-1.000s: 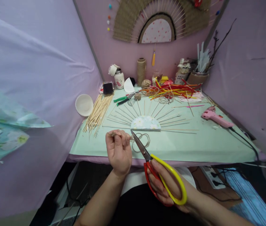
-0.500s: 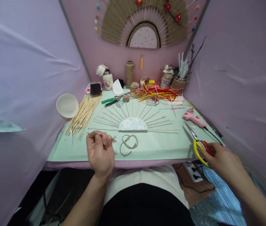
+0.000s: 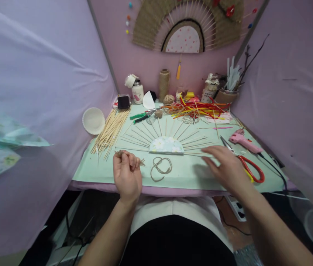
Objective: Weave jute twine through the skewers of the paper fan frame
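My left hand is closed round a small bundle of twine, whose frayed ends stick out on both sides of the fist. Just right of it a loose coil of twine lies on the table. My right hand is above the table with fingers stretched out and holds nothing. Beneath and beside its wrist lie the scissors, with red and yellow handles. Behind both hands rests a half-round floral fan base with thin sticks radiating from it.
Bamboo sticks lie at the left beside a white dish. Green-handled pliers and a heap of red and yellow pipe cleaners are further back. A pink glue gun with its cord lies right. Fabric walls enclose the table.
My right hand has let go of the scissors, which now lie on the table, and has moved left toward the fan. The left hand keeps its hold. The camera view has shifted.
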`<state>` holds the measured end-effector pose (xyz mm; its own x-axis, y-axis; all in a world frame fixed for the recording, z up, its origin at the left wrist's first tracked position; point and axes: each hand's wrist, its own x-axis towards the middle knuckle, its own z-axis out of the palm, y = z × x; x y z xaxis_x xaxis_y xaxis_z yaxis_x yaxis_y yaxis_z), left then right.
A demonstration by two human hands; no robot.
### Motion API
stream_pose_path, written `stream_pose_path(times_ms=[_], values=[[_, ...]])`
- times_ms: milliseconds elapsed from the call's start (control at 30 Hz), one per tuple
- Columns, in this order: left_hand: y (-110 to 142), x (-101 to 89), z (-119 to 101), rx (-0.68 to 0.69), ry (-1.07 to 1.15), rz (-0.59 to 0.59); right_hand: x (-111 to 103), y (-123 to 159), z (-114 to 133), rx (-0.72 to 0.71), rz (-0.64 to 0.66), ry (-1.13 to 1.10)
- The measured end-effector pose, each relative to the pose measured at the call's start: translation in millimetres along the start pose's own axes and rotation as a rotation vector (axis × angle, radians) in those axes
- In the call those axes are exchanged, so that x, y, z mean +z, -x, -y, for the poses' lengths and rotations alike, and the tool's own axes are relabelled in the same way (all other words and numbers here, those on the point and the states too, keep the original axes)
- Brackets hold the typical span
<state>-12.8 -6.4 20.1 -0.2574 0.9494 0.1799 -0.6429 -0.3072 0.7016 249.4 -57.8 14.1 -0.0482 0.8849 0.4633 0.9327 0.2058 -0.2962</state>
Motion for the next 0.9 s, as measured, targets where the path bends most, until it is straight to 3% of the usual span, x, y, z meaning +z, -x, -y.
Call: stream_pose_path(times_ms=[67,167,333,433,600,733,900], values=[[-1,-2.2,0,-0.016,-0.001,-0.005,14,-7,30,-0.183,0.118,-0.184],[-3,-5.9,0,-0.034,-0.016,-0.017,41,-10,61,-0.319,0.249,-0.232],[-6,-11.6,4,-0.155,-0.085,0.008,69,-13,71,-0.371,0.315,-0.179],[-8,-13.9,9,-0.289,-0.212,0.128,57,-21,73,-0.395,0.328,-0.175],[-10,-9.0,13,-0.49,-0.415,0.44,19,-43,82,-0.458,0.271,-0.089],[-6,1.2,12,-0.571,-0.451,0.514,9,-56,84,-0.446,0.168,0.007],[-3,2.8,12,-0.533,-0.557,0.573,16,-58,82,-0.405,0.105,0.048]])
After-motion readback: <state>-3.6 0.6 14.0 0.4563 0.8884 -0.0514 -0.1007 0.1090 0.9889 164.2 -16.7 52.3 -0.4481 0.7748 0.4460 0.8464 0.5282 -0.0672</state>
